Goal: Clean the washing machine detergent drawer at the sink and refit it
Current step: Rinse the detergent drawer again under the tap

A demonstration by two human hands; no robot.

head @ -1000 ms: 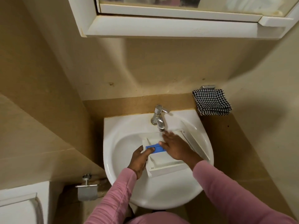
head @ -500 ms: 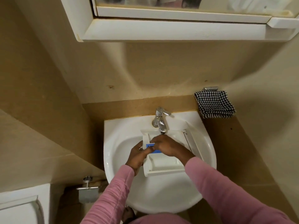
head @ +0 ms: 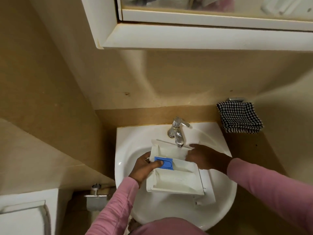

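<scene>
The white detergent drawer (head: 176, 181) lies tilted in the white sink (head: 126, 138), its far end under the chrome tap (head: 177, 133). A blue insert (head: 166, 164) sits across the drawer's middle. My left hand (head: 144, 167) grips the drawer's left side, with the thumb pressed on the blue insert. My right hand (head: 205, 158) is at the right edge of the far compartment, its fingers stretched towards the tap; it is blurred, and I see nothing held in it. No water stream is plainly visible.
A black-and-white checked cloth (head: 239, 117) hangs on the wall to the right of the sink. A white mirror cabinet (head: 186, 37) juts out overhead. A toilet-roll holder (head: 96, 198) and a white toilet cistern (head: 23, 216) are at lower left.
My right hand has left the blue insert and moved right to the far compartment's edge. My left thumb now lies on the blue insert. The drawer has swung slightly.
</scene>
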